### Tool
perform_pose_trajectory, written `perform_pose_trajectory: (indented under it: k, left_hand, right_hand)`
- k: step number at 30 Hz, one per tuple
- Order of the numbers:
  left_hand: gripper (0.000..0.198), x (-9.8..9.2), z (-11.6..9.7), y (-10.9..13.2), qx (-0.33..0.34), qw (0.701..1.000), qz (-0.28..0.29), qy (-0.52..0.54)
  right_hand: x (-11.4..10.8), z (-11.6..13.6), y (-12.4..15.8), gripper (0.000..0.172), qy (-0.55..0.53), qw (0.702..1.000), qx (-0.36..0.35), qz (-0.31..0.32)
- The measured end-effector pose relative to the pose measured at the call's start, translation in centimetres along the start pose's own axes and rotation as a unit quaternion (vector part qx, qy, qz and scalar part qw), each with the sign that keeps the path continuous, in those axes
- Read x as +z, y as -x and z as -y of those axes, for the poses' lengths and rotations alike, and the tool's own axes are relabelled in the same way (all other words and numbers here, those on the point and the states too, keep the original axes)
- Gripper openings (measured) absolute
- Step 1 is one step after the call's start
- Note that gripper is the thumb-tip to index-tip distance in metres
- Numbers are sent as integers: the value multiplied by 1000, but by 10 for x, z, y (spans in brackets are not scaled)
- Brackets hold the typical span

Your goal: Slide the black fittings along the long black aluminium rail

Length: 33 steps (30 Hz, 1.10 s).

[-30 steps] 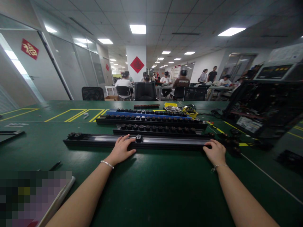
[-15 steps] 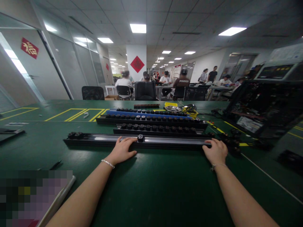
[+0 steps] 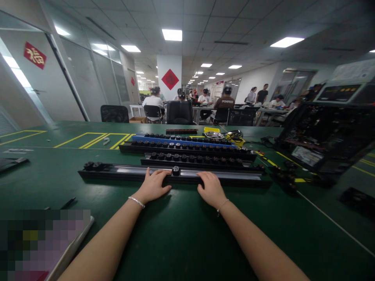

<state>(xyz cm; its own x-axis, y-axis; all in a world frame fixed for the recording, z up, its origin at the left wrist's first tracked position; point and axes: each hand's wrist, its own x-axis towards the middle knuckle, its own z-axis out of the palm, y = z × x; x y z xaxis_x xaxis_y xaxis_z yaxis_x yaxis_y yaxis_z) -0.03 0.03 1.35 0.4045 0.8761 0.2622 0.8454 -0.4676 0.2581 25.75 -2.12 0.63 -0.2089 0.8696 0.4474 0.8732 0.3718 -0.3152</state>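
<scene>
A long black rail [image 3: 101,174] with a shiny strip inside, like a power-strip housing, lies across the table in front of me. Near its middle sits one small black socket [image 3: 176,170]. My left hand [image 3: 154,184] lies over the rail just left of that socket, fingers stretched out with the tips close to it and the thumb apart on the near side. To the socket's right, my right hand [image 3: 212,189] rests its fingertips on the rail, fingers bent a little, thumb apart. Two more sockets [image 3: 93,165] sit at the rail's left end.
Behind lie a shorter black rail with a row of sockets [image 3: 199,159], another long one [image 3: 134,149] and a blue rail [image 3: 140,138]. A dark machine [image 3: 316,136] stands at the right, with loose black parts [image 3: 284,177] nearby. A blurred-out item [image 3: 43,246] occupies the near left.
My right hand has moved left along the rail, from its right end to near the middle socket. My left hand has hardly moved.
</scene>
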Motion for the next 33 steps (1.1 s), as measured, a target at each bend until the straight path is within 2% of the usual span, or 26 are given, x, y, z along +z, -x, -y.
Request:
perform_pose_trajectory:
  k: [4,7,17,33]
  left_hand:
    - [53,3,2,1,9,1000,-12,-2]
    - [52,5,3,1,14,1000,-13,-2]
    - [53,6,3,2,22,1000,-11,-8]
    - [52,7,4,1,19,1000,-8,-16]
  right_hand:
    - [18,41,-18,49,-21,997,-4,78]
    - [26,52,-24,45,-6,997,3,80]
    - [33,49,-20,45,49,997,-8,58]
    - [35,40,-16,43,33,999,-28,11]
